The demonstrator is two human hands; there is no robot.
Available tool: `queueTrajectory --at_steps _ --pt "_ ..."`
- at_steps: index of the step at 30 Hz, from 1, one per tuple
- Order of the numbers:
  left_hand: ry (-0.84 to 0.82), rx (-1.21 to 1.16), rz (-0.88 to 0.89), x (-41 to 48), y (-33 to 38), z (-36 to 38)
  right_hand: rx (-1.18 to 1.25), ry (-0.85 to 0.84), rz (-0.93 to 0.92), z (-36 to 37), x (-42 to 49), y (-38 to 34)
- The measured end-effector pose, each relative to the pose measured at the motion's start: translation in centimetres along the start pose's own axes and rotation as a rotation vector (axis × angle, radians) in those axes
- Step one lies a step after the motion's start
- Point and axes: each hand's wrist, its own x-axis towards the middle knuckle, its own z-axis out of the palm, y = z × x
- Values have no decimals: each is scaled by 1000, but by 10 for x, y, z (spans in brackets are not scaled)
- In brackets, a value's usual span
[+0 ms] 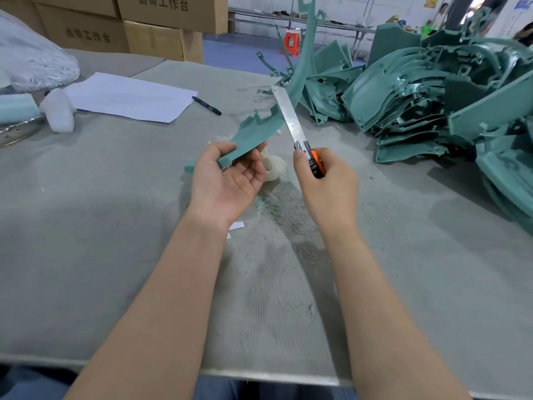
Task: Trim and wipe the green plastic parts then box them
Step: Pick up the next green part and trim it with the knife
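Far left, white paper (pixel 129 96) and black marker (pixel 206 105). Next, left hand (pixel 227 174) palm up, thumb and curled fingers pinching a flat green part (pixel 253 137) above the worktop (pixel 86 226). Then right hand (pixel 326 180) wrapped round an orange knife (pixel 300 134), long blade beside that part. Far right, heaped green parts (pixel 432 90).

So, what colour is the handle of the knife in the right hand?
Orange with black, on the utility knife held by the right hand; head view.
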Motion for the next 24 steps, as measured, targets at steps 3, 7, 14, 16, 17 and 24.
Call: queueTrajectory --at_steps 3,7,14,16,17,24 --pt "8 -21 13 0 0 0 13 -12 -12 2 -2 -1" --pt "8 -48 16 0 1 0 41 -31 -24 3 -3 0" --pt "-15 -63 4 2 2 -1 77 -54 -53 4 -5 -1" --pt "-16 -73 3 2 2 -1 49 -73 -72 6 -6 -1" --pt "-20 -80 4 2 2 -2 25 -89 -85 8 -7 -2" --pt "22 -135 46 6 3 -4 -18 -160 -125 13 -14 -9"
